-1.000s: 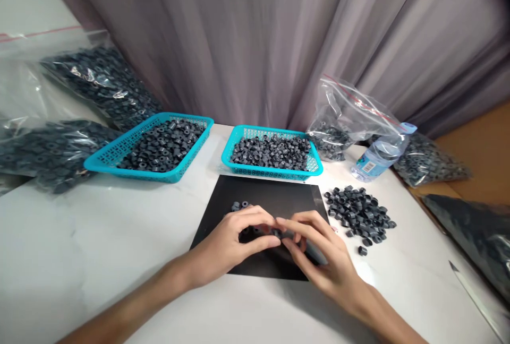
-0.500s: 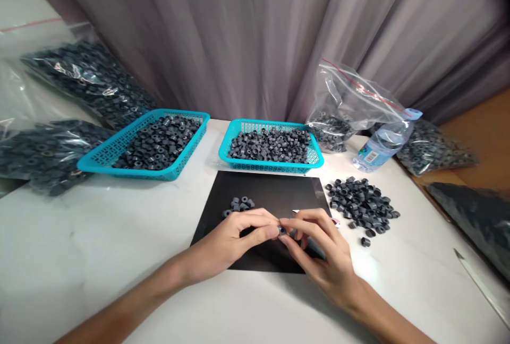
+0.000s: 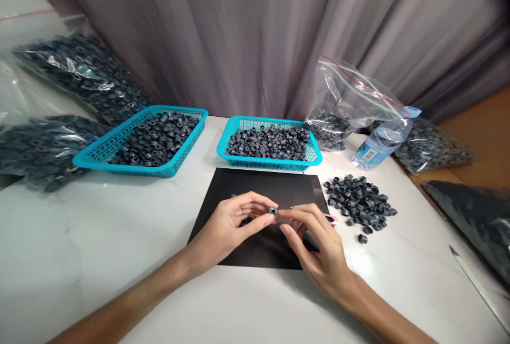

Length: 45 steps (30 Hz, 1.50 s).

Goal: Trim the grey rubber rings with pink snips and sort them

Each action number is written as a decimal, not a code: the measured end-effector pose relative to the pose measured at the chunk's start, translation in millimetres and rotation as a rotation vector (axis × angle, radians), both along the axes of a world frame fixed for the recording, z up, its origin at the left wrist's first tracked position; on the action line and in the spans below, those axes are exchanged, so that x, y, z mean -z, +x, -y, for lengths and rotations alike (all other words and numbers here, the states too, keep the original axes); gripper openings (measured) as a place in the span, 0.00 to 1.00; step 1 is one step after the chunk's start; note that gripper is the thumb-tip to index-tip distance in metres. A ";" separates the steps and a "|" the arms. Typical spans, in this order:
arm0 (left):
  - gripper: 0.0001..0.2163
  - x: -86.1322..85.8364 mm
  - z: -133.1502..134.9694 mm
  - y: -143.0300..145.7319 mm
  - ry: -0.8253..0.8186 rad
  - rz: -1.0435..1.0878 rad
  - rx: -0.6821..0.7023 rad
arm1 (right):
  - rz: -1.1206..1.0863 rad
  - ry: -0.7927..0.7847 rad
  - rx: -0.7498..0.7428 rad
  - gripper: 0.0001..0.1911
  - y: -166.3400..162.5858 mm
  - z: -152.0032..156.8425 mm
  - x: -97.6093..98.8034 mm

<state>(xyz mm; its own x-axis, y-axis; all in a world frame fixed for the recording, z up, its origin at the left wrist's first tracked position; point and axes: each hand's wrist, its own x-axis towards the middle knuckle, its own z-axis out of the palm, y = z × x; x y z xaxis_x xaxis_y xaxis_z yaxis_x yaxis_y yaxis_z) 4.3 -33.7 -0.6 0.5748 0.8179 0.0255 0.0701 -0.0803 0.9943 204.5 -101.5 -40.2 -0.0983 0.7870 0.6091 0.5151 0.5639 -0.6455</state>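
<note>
My left hand (image 3: pixel 235 219) pinches a small dark grey plastic cap (image 3: pixel 272 210) between thumb and fingertips, with its centre hole showing. It is held above a black mat (image 3: pixel 258 182). Close on the right is my right hand (image 3: pixel 321 238), its index fingertip beside the cap and its thumb apart. A slim pink-and-white tool (image 3: pixel 331 220), apparently a craft knife, pokes out behind the curled fingers of that hand; most of it is hidden. More grey caps (image 3: pixel 233 196) on the mat are mostly covered by my left hand.
Two blue baskets (image 3: pixel 171 166) (image 3: pixel 271 162) full of grey caps stand at the back. A loose pile of caps (image 3: pixel 360 200) lies right of the mat. Around are plastic bags of parts (image 3: pixel 83 73), a water bottle (image 3: pixel 384 139) and a pointed strip (image 3: pixel 478 288).
My left hand has lifted the cap slightly up and to the left. My right thumb has come away from the cap, and the caps on the mat are now mostly hidden.
</note>
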 end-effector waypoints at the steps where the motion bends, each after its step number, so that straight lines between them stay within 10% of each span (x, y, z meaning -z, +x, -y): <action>1: 0.08 0.5 0.2 0.1 0.020 -0.004 -0.013 | -0.002 -0.005 -0.018 0.14 -0.5 -0.6 0.3; 45: 0.09 -1.6 7.7 2.4 0.094 0.012 0.051 | -0.435 -0.366 -0.128 0.04 -4.8 1.6 -3.8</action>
<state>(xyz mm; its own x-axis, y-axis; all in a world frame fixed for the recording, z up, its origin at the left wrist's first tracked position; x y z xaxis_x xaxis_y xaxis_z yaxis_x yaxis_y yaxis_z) 6.7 -41.4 1.0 0.6147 0.7814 0.1075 0.0518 -0.1760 0.9830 199.7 -103.1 -36.3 -0.0086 0.9521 0.3057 0.1013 0.3050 -0.9469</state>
